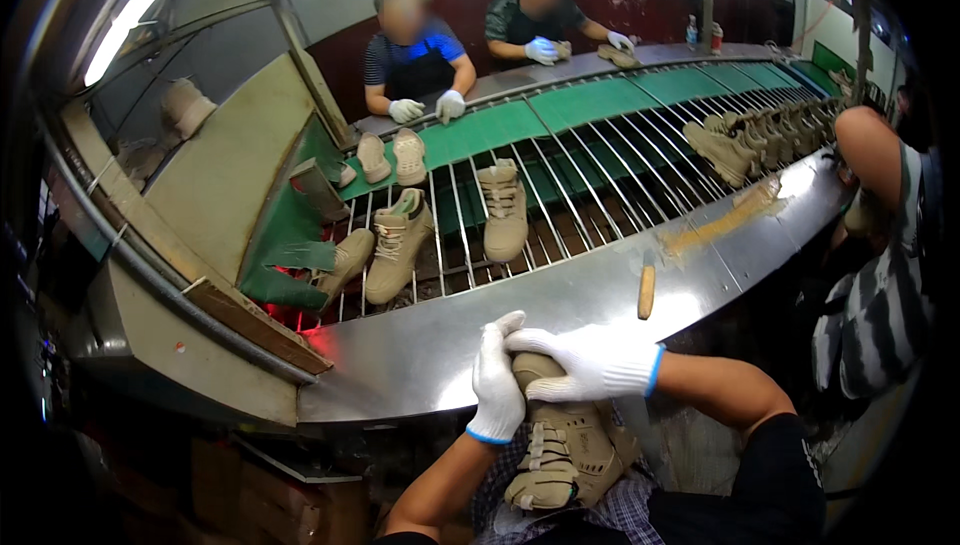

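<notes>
White-gloved, the left hand (497,385) is clamping the toe end of a tan boot (565,450) lying in the lap at six o'clock, just below the steel counter (440,340). At its three o'clock, the right hand (592,363) is closing over the same toe. A wooden tool (647,291) is resting on the counter at one o'clock.

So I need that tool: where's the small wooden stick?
The small wooden stick lies on the curved steel counter, just beyond the right hand.
</notes>
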The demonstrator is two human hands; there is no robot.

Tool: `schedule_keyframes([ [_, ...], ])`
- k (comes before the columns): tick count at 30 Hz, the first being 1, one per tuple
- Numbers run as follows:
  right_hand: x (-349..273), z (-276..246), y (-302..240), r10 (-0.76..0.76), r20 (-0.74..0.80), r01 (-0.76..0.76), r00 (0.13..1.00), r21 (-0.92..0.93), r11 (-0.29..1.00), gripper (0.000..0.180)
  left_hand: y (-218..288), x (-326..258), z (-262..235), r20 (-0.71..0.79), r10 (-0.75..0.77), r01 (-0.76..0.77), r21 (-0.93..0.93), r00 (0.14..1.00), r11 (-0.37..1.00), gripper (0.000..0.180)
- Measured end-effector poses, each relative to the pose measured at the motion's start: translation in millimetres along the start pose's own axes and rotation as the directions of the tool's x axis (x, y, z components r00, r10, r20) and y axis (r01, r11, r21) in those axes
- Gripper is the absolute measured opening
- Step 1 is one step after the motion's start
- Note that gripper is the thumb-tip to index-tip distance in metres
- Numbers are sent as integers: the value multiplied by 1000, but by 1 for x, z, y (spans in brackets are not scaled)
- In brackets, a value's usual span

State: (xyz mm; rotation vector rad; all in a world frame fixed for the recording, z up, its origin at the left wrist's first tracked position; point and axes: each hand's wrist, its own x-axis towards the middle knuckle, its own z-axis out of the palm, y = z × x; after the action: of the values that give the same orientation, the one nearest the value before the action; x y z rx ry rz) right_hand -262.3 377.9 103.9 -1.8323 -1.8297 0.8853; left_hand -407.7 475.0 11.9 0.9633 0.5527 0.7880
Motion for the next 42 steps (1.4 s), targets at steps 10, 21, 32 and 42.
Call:
schedule_keyframes([
  [10,-93,-8,16,-331,-372,465,867,368,805,107,21,-50,-66,336,-443,478,-25,831,878,104],
  [21,-109,261,98,496,-24,-444,868,411,796,111,-77,-12,-52,554,-314,179,285,771,942,29],
  [32,-91,141,2,-217,-356,162,909,-177,971,53,-116,1,-39,465,-255,20,452,848,892,33],
  [42,-108,203,64,-119,-510,241,852,181,953,79,-51,-72,-76,714,297,-751,475,634,458,28],
])
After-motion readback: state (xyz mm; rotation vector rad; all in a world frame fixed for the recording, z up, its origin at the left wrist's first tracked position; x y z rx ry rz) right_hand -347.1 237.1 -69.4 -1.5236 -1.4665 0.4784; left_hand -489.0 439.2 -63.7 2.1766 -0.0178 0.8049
